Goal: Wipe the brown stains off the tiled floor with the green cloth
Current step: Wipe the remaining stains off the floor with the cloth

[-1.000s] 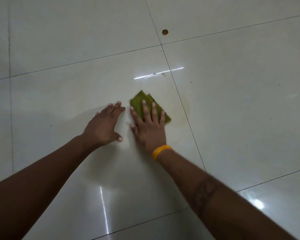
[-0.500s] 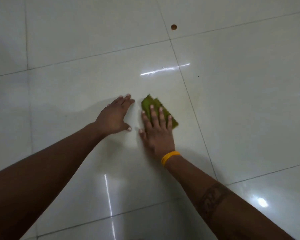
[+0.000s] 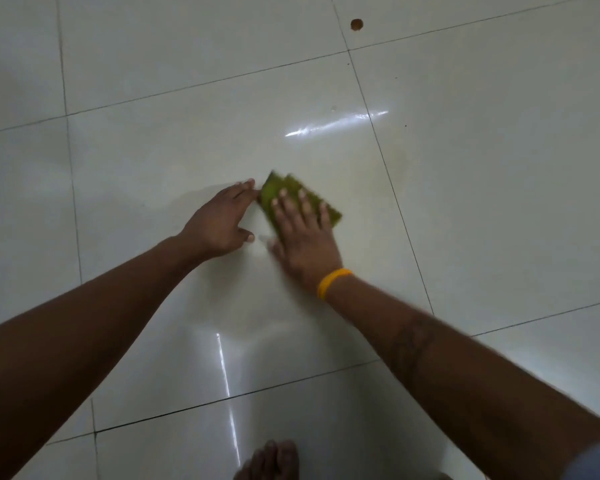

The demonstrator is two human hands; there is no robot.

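The green cloth (image 3: 281, 190) lies flat on the glossy white tiled floor (image 3: 153, 161), near the middle of a tile. My right hand (image 3: 303, 237) presses on it with straight, spread fingers; a yellow band circles that wrist. My left hand (image 3: 222, 221) rests flat on the floor just left of the cloth, its fingertips almost touching the cloth's edge. A faint yellowish smear (image 3: 368, 174) shows on the tile right of the cloth. A small round brown stain (image 3: 356, 24) sits on a far tile, well beyond both hands.
Dark grout lines cross the floor; one runs diagonally just right of the cloth (image 3: 392, 188). Light glare streaks the tiles. A bare foot (image 3: 272, 460) stands at the bottom edge, close below my arms.
My right hand has slid the cloth to the left, closing the gap to my left hand. The view has tilted down, so a foot now shows at the bottom.
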